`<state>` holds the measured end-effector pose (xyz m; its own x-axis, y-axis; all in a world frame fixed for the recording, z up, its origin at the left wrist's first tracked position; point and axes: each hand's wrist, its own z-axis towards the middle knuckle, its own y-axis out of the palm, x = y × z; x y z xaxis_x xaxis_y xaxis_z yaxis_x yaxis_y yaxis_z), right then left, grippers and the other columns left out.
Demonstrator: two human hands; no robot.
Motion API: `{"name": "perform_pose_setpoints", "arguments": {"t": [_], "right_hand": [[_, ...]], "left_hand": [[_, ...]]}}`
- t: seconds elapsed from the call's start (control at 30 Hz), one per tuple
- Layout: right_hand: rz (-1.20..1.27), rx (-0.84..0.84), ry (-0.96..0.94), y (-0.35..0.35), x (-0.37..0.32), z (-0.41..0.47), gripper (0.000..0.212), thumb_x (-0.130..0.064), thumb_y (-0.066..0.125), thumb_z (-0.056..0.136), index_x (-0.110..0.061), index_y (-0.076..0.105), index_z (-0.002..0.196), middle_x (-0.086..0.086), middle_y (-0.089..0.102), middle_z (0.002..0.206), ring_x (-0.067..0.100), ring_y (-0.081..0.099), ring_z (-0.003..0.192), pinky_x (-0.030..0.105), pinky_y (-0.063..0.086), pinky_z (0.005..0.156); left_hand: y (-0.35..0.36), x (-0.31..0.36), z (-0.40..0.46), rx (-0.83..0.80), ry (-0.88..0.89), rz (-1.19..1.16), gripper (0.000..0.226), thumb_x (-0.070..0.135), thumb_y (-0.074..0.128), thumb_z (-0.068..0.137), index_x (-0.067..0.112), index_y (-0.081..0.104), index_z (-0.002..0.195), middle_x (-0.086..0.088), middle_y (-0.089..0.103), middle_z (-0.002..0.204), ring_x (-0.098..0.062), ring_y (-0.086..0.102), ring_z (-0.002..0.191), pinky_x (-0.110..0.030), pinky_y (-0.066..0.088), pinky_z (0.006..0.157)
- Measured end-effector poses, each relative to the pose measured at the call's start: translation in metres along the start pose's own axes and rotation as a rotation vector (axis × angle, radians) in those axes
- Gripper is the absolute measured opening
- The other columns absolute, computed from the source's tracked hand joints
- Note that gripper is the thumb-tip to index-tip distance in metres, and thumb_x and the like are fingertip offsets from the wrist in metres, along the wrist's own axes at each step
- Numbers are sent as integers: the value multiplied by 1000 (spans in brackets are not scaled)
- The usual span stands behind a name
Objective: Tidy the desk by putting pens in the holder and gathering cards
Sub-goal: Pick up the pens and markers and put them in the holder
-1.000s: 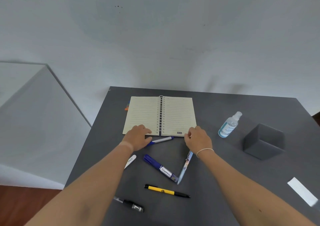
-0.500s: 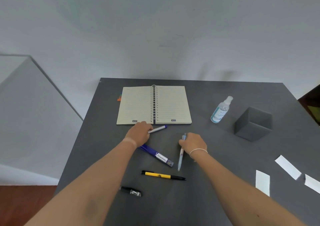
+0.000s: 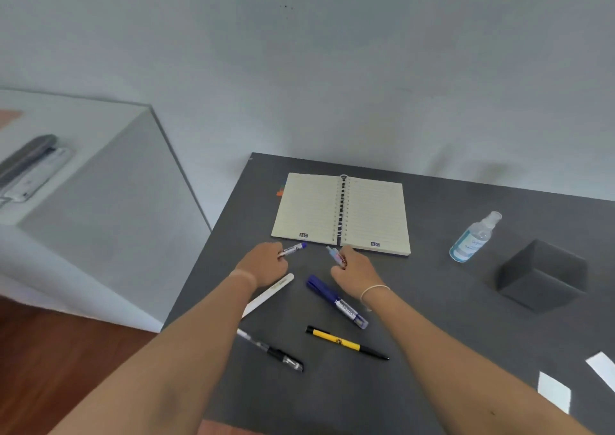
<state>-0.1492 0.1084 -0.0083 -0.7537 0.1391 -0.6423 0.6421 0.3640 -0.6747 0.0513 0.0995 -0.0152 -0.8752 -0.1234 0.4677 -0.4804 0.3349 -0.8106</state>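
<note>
My left hand (image 3: 264, 264) is closed on a white pen with a blue cap (image 3: 294, 248), just below the open notebook. My right hand (image 3: 354, 273) grips a light blue pen (image 3: 335, 254), lifted off the desk. On the dark desk (image 3: 432, 301) lie a blue marker (image 3: 336, 301), a yellow and black pen (image 3: 346, 343), a black and clear pen (image 3: 271, 351) and a white stick-like pen (image 3: 268, 294). The dark grey cube holder (image 3: 540, 276) stands at the right. Two white cards (image 3: 554, 394) (image 3: 604, 369) lie at the lower right.
An open spiral notebook (image 3: 341, 213) lies at the back of the desk. A clear spray bottle (image 3: 474, 236) rests between it and the holder. A white cabinet (image 3: 83, 184) with a stapler-like object (image 3: 31, 164) stands to the left. Wooden floor shows below it.
Both hands have picked up their pens: the right one has raised the light blue pen off the desk, the left one has closed on the blue-capped pen. The view swung left.
</note>
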Motion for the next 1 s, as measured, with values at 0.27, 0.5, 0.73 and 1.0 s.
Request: {"name": "perform_pose_setpoints", "arguments": {"t": [0.27,0.5,0.73,1.0], "right_hand": [[-341,-151,0,31,2,2,38,-30,60,84,-12,48,115,11,55,119,26,54,104,30,40,78],[-175,-109,52,9,5,-3,22,-24,57,83,-12,47,97,7,51,96,22,47,82,26,37,64],[86,54,134,-54,14,-11,12,-16,51,87,-14,40,85,-1,44,74,12,41,63,21,29,52],[400,344,69,-173,31,-33,16,-19,51,91,-11,44,104,10,56,92,22,52,80,32,44,77]], "left_hand": [[14,-19,-18,-149,-36,21,21,28,62,79,15,47,84,-3,51,89,-22,49,78,-29,39,68],[10,-6,-11,-73,-87,-96,18,23,55,82,13,41,78,-6,49,84,-25,45,71,-31,33,59],[-17,61,10,13,12,-197,22,20,44,86,20,30,69,-3,42,70,-21,37,60,-31,32,57],[-42,189,21,108,223,-414,19,23,39,94,19,34,76,-3,42,72,-19,39,64,-28,34,59]]}}
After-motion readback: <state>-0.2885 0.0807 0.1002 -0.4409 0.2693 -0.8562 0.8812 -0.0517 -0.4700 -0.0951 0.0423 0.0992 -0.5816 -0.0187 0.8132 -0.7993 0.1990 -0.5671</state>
